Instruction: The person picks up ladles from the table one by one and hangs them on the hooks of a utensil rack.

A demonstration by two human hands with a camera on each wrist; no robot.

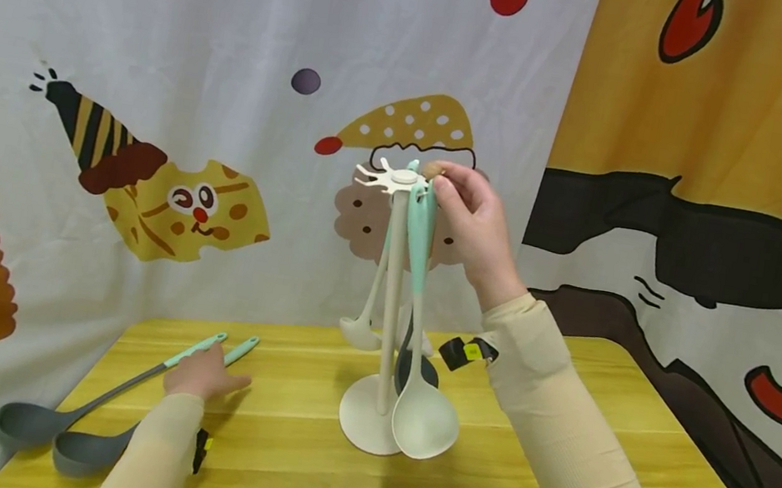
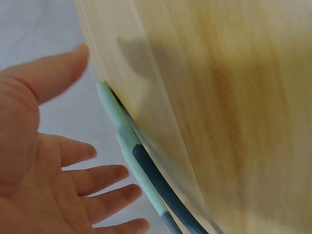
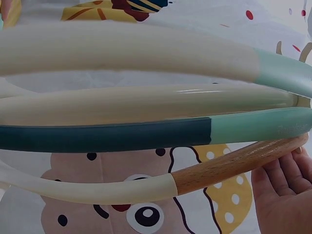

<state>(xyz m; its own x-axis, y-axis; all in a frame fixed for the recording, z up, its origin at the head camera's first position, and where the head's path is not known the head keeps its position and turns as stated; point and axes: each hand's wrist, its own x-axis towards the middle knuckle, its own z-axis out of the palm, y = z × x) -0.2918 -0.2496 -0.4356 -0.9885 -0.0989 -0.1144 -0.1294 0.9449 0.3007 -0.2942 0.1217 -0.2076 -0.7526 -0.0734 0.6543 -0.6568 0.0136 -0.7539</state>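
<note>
My right hand [image 1: 469, 218] is at the top of a cream utensil rack [image 1: 390, 303]. It pinches the end of a wooden-handled utensil [image 3: 219, 168] with a cream stem; its head cannot be made out. On the rack hang a cream ladle [image 1: 427, 422] with a mint handle, a smaller cream ladle [image 1: 360, 332] behind, and a dark utensil [image 3: 97, 137], also mint-handled. My left hand [image 1: 204, 375], fingers spread and holding nothing, hovers by the mint handles of two grey utensils: a ladle [image 1: 89, 454] and another with a rounded head [image 1: 33, 425].
The rack's round base [image 1: 364, 425] stands on a wood-grain table [image 1: 280, 480]. Behind the table hangs a cartoon-printed curtain [image 1: 239, 44]. Both grey utensils lie along the table's left side, their heads near its left edge.
</note>
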